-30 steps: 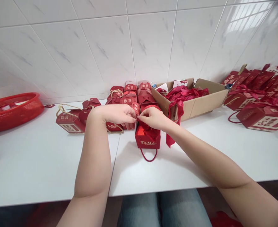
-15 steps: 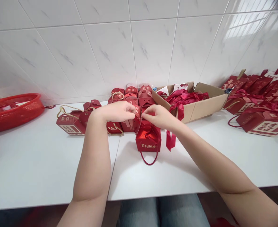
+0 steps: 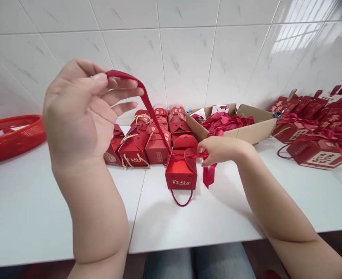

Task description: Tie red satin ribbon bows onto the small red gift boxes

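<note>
A small red gift box (image 3: 181, 176) with gold characters stands on the white table, its red cord handle (image 3: 182, 204) drooping at the front. Dark red ribbon (image 3: 149, 104) runs from the box's top up to my left hand (image 3: 80, 100), raised on the left. Thumb and index finger pinch that end while the other fingers stay spread. Just right of the box, my right hand (image 3: 220, 151) has its fingers closed on the ribbon's other side. A ribbon tail (image 3: 209, 176) hangs below this hand.
Behind stand several red gift boxes (image 3: 133, 149), some with rope handles. A cardboard box (image 3: 254, 131) of red ribbons is at the back, right of centre. Ribboned boxes (image 3: 312, 155) crowd the far right, and a red plastic basket (image 3: 22, 135) sits at the left.
My left hand has swung up and left from the box top, drawing the ribbon out long. My right hand has shifted slightly right and down, pulling its side of the ribbon.
</note>
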A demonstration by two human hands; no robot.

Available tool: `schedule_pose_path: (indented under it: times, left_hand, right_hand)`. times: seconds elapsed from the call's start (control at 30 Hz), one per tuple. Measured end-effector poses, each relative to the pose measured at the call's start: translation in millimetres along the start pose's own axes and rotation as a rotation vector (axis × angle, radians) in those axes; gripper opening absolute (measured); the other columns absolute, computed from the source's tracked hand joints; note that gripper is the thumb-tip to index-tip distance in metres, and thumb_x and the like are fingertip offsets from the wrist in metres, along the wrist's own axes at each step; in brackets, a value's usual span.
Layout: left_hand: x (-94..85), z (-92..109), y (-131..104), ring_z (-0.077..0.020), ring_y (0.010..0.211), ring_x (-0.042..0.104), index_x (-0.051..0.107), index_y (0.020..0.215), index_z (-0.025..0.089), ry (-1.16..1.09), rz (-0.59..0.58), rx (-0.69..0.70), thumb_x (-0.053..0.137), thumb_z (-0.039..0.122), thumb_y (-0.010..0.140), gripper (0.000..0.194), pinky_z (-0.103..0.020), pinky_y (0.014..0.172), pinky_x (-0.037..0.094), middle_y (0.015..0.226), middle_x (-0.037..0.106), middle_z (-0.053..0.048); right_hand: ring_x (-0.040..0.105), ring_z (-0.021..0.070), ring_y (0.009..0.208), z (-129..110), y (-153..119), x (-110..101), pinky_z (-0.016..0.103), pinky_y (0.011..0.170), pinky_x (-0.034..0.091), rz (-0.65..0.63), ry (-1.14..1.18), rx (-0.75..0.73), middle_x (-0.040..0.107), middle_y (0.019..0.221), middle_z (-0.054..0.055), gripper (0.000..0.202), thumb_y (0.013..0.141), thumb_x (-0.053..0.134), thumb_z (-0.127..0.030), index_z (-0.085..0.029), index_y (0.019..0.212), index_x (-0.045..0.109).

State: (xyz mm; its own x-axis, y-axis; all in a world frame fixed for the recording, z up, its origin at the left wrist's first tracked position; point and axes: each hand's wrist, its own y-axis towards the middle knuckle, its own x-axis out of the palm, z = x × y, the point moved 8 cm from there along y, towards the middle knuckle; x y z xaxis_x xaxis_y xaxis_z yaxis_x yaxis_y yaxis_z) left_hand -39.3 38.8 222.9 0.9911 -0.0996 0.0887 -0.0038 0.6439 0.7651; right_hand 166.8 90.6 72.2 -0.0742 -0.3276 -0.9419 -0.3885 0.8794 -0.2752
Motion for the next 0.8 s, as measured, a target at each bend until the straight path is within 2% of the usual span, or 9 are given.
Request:
schedule_pose_path:
  times: [0.07, 0.2, 0.3, 0.4, 0.5, 0.6, 0.8]
  left_hand:
    - [0.5, 4.4, -1.9, -0.0252, 0.082, 0.067, 0.057, 0.079, 0.016, -0.003, 0.005, 0.013, 0.042, 0.005, 0.082, 0.019, -0.034, 0.061, 0.048, 0.075, 0.066, -0.004]
    - [-3.6, 9.0, -3.8, -0.02, 0.072, 0.064, 0.056, 0.078, 0.015, -0.015, 0.077, 0.041, 0.043, 0.004, 0.081, 0.018, -0.028, 0.054, 0.042, 0.072, 0.06, -0.002]
    - [-8.8, 10.4, -4.0, -0.0157, 0.064, 0.058, 0.056, 0.077, 0.016, -0.021, 0.11, 0.039, 0.045, 0.005, 0.079, 0.015, -0.024, 0.045, 0.03, 0.071, 0.057, -0.003]
    - [-12.2, 5.5, -2.9, -0.0158, 0.056, 0.054, 0.055, 0.078, 0.018, 0.048, 0.086, -0.03, 0.049, 0.009, 0.076, 0.011, -0.024, 0.04, 0.018, 0.082, 0.065, -0.008]
    - [-14.1, -1.0, -2.1, -0.0185, 0.058, 0.058, 0.054, 0.076, 0.019, 0.099, 0.068, -0.081, 0.048, 0.012, 0.077, 0.009, -0.026, 0.041, 0.025, 0.089, 0.07, -0.012]
    - [-11.2, -5.6, -1.3, -0.0185, 0.063, 0.063, 0.054, 0.075, 0.016, 0.108, 0.043, -0.093, 0.042, 0.011, 0.08, 0.014, -0.026, 0.049, 0.036, 0.078, 0.07, -0.009]
    - [-4.0, -20.7, 0.5, -0.0157, 0.059, 0.063, 0.055, 0.072, 0.014, 0.048, 0.015, -0.204, 0.047, 0.011, 0.079, 0.011, -0.024, 0.048, 0.042, 0.068, 0.064, -0.005]
  right_hand:
    - [0.055, 0.0178, 0.058, -1.3, 4.5, 3.0, 0.028, 0.046, 0.031, -0.016, -0.015, 0.001, 0.06, 0.068, 0.005, 0.008, 0.071, 0.061, -0.026, -0.019, 0.068, 0.057]
    - [0.053, 0.0165, 0.054, 1.6, -0.5, -6.6, 0.029, 0.046, 0.03, 0.047, 0.033, -0.015, 0.058, 0.063, 0.005, 0.018, 0.076, 0.057, -0.029, -0.019, 0.061, 0.055]
    - [0.055, 0.0169, 0.059, 8.4, -17.4, -21.1, 0.029, 0.049, 0.034, 0.122, 0.084, -0.014, 0.063, 0.072, 0.004, 0.016, 0.078, 0.056, -0.033, -0.02, 0.073, 0.063]
    - [0.059, 0.0179, 0.071, 10.0, -39.2, -38.9, 0.029, 0.056, 0.04, 0.238, 0.165, -0.065, 0.066, 0.084, 0.004, 0.025, 0.078, 0.058, -0.039, -0.022, 0.094, 0.068]
    - [0.06, 0.018, 0.076, 9.9, -59.2, -57.4, 0.029, 0.061, 0.043, 0.399, 0.285, -0.128, 0.067, 0.088, 0.004, 0.033, 0.077, 0.061, -0.045, -0.022, 0.1, 0.067]
    - [0.059, 0.0168, 0.074, 12.7, -71.8, -69.2, 0.029, 0.062, 0.043, 0.52, 0.448, -0.154, 0.066, 0.085, 0.004, 0.03, 0.078, 0.06, -0.046, -0.021, 0.093, 0.067]
    - [0.058, 0.0165, 0.067, 20.0, -87.6, -82.0, 0.029, 0.057, 0.043, 0.738, 0.689, -0.127, 0.062, 0.069, 0.003, 0.024, 0.078, 0.064, -0.044, -0.02, 0.082, 0.065]
